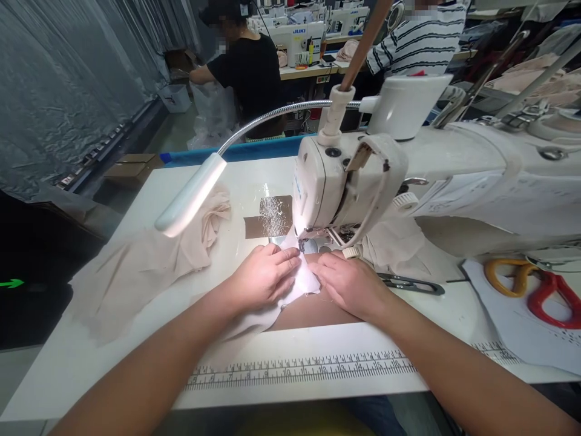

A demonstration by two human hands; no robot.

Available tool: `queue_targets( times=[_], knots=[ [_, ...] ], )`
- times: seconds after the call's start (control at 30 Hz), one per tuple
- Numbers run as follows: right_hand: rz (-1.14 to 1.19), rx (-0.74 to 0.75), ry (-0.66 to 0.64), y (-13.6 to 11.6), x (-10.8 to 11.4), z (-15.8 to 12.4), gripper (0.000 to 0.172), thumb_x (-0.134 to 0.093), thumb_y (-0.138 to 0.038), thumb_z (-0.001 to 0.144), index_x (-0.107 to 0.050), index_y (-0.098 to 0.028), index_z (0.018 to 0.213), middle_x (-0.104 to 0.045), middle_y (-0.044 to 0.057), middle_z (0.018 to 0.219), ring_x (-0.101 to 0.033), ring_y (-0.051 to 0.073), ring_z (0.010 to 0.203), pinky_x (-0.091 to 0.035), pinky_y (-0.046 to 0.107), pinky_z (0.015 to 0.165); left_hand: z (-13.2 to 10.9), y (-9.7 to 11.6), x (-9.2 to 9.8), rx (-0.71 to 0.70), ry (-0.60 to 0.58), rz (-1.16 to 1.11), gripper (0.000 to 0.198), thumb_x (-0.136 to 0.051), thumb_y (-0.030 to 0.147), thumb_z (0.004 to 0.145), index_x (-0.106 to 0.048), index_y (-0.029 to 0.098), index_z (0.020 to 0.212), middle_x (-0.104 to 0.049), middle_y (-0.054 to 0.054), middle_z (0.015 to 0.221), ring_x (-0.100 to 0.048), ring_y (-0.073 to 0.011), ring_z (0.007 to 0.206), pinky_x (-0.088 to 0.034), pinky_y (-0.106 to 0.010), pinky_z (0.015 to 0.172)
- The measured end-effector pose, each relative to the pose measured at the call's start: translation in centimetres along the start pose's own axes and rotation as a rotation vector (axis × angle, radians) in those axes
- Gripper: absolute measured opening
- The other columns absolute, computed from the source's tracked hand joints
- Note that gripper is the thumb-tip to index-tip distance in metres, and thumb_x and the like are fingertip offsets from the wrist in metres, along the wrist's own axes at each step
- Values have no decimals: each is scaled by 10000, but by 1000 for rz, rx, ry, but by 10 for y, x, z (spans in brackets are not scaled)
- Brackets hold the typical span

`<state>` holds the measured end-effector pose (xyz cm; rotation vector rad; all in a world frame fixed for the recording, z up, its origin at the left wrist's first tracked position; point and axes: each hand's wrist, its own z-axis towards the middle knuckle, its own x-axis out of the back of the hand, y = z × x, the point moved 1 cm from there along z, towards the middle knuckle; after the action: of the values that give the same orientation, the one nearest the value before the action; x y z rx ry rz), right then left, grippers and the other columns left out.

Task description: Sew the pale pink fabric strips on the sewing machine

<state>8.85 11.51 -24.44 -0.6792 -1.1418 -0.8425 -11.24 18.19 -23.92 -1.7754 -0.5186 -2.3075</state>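
At the sewing machine's needle [301, 243], a piece of white fabric [305, 281] lies over a brown fabric piece [308, 315]. My left hand [265, 274] rests flat on the white fabric, just left of the needle, with its fingers stretched out. To the right of the needle, my right hand [347, 281] has its fingers bunched on the brown fabric by the white edge. Above both hands is the sewing machine head [322, 181], its presser foot partly hidden. Black thread snips [413, 284] lie beside my right wrist.
Crumpled beige fabric [149, 266] covers the table's left side under a lamp [193, 194]. At right lie yellow-handled scissors [503, 275] and red-handled scissors [551, 300] on paper. A printed ruler [295, 370] runs along the front edge. Two people work behind the machine.
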Motion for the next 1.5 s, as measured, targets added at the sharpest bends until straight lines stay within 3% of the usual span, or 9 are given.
queue_targets(
  times=[0.17, 0.27, 0.43, 0.63, 0.87, 1.03, 1.23, 1.37, 1.5],
  knots=[
    [206, -137, 0, 2, 6, 3, 295, -405, -166, 905, -648, -184, 1072, -645, 58, 886, -562, 159, 715, -406, 277, 631, -2, -5, 1, -18, 18, -56, 338, -427, 212, 920, -589, 122, 1202, -592, -126, 1261, -526, -230, 911, -463, -388, 783],
    [293, -74, -41, 2, 6, 3, 290, -426, -222, 917, -630, -187, 1120, -643, 75, 989, -588, 182, 811, -440, 304, 695, -5, -4, 3, -53, 22, -138, 319, -445, 138, 871, -616, 117, 1140, -617, -132, 1210, -540, -245, 996, -468, -395, 828],
    [387, 21, -140, -2, 13, -2, 241, -440, -241, 931, -668, -181, 978, -637, 68, 917, -573, 181, 829, -439, 302, 710, -11, 7, 9, -46, -42, -198, 304, -500, 83, 803, -649, 143, 1061, -628, -102, 1181, -556, -234, 1018, -460, -375, 865],
    [338, -89, -377, -15, 34, -12, 173, -460, -210, 914, -632, -199, 908, -626, 41, 843, -569, 176, 776, -421, 293, 670, -14, 20, 15, -57, -66, -167, 257, -456, 126, 870, -658, 160, 1025, -642, -110, 1059, -583, -205, 911, -467, -338, 796],
    [316, -235, -307, -24, 40, -53, 196, -420, -193, 926, -553, -207, 783, -586, 20, 750, -547, 153, 683, -397, 273, 610, -14, 21, 15, -31, -72, -184, 259, -448, 134, 882, -651, 162, 1040, -634, -106, 1043, -581, -211, 920, -468, -347, 817],
    [656, -223, -577, -28, 63, -77, 167, -493, -280, 921, -578, -240, 783, -613, -32, 726, -556, 123, 665, -396, 237, 603, -14, 18, 12, -11, -50, -232, 252, -460, 123, 870, -661, 158, 1017, -631, -107, 1104, -559, -225, 997, -478, -356, 845],
    [551, -463, -303, -17, 61, -71, 275, -455, -361, 934, -547, -213, 721, -572, -12, 678, -530, 131, 616, -370, 257, 563, -11, 20, 11, -23, -8, -272, 260, -438, 123, 889, -664, 153, 1012, -654, -101, 1031, -568, -217, 973, -491, -343, 827],
    [531, -436, -203, -15, 57, -57, 252, -469, -323, 922, -498, -208, 700, -559, -10, 686, -513, 126, 612, -377, 262, 575, -6, 20, 9, 19, 8, -262, 250, -427, 162, 910, -652, 149, 1019, -639, -103, 944, -581, -204, 889, -493, -319, 753],
    [499, -407, -191, -17, 50, -40, 158, -471, -247, 909, -529, -211, 767, -596, 0, 778, -537, 131, 687, -392, 259, 606, 1, 21, 4, 79, 2, -234, 275, -395, 247, 958, -649, 147, 994, -611, -89, 886, -569, -178, 793, -476, -291, 682]
  ],
)
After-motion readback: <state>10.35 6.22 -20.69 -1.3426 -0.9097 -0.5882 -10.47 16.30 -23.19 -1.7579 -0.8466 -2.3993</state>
